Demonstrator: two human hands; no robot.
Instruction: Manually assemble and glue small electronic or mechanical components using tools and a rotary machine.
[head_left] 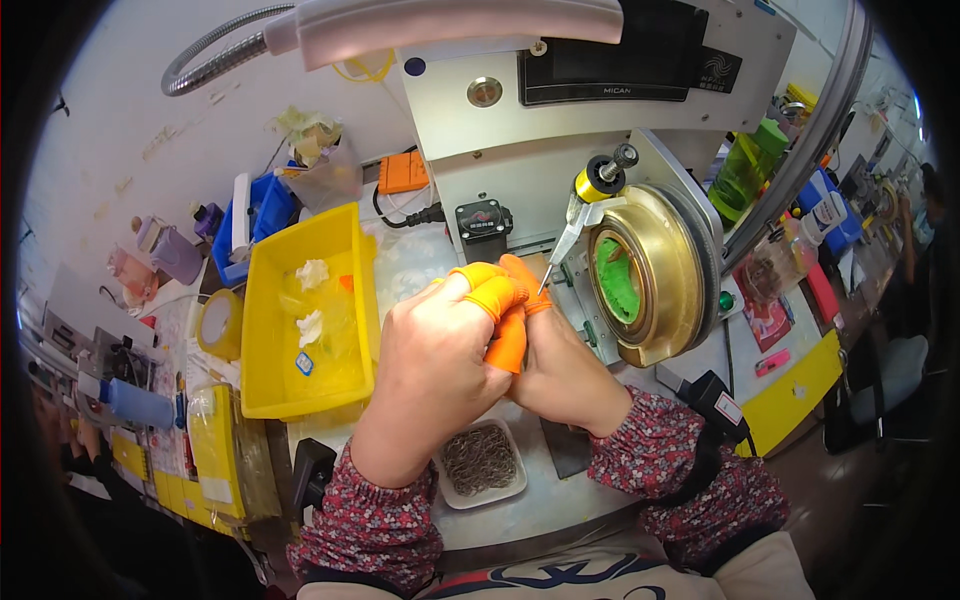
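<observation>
My left hand (435,350) and my right hand (567,367) meet in the middle, fingertips pressed together. Orange finger cots cover several fingers. Both hands are closed, and whatever lies between the fingertips is hidden or too small to name. Just beyond them, a slim metal nozzle (563,250) slants down from a yellow-and-black fitting, its thin tip beside the right fingers. A brass-coloured spool-like wheel (655,270) with a green inner part stands to the right. Below my wrists, a white dish (514,488) holds many small, thin metal pieces.
A yellow bin (258,335) with crumpled white scraps stands left, near a roll of yellow tape (220,325) and a blue bin (268,210). The machine's pale housing (450,115) rises ahead under a pinkish lamp arm (450,32). A green bottle (748,170) stands at the right.
</observation>
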